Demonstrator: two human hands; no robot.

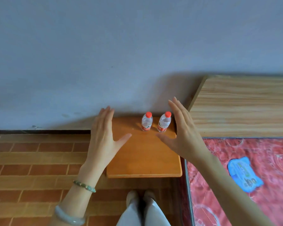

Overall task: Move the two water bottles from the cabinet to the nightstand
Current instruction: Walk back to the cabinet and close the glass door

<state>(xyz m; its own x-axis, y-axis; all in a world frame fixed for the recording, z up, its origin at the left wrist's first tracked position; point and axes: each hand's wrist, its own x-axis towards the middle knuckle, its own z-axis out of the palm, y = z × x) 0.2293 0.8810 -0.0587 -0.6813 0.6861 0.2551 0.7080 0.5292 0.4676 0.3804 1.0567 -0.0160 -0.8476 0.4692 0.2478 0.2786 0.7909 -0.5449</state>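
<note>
Head view, looking down at the nightstand (144, 157), an orange-brown wooden top set against the grey wall (104, 46). Two water bottles stand upright on the nightstand near its back edge, toward the right corner: left bottle (147, 121) and right bottle (164, 122), both clear with red caps and red labels, close beside each other but apart. Left hand (103, 136) hovers over the nightstand's left edge, palm down, fingers together and extended, thumb spread out toward the bottles; it holds nothing. Right hand (181, 132) hovers over the nightstand's right edge, just right of the right bottle, fingers extended, thumb spread inward; it holds nothing, and contact with the bottle is not evident. Two bracelets on the left wrist: a green beaded one (84, 186) and a pale bangle (67, 216). Right of the nightstand, a light wooden headboard (243, 108) and a red patterned mattress (243, 176) with a blue label (243, 173). Left of the nightstand, brick-patterned floor (31, 160). Below the nightstand's front edge, pale trousers (145, 212) and shoes.
</note>
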